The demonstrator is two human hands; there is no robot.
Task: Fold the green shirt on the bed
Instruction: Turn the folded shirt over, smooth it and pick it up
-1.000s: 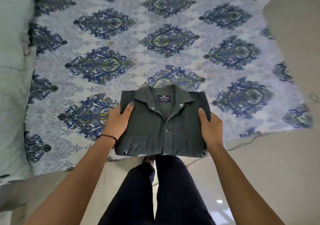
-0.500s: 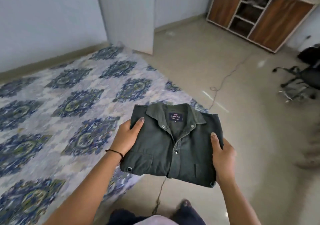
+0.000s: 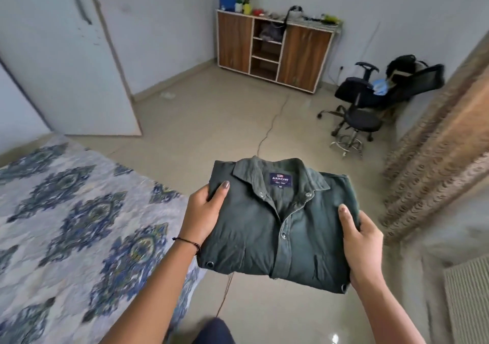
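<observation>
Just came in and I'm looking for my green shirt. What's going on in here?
A person is holding the green shirt, already folded into a neat rectangle with the collar on top. The left hand grips one side and the right hand the other, thumbs on top. The shirt is off the bed, held in the air over the floor, facing a wooden cabinet and an office chair across the room.

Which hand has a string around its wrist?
The left hand, gripping the folded green shirt on its left edge, has a thin dark string at the wrist. The right hand, holding the opposite edge, has a bare wrist.
</observation>
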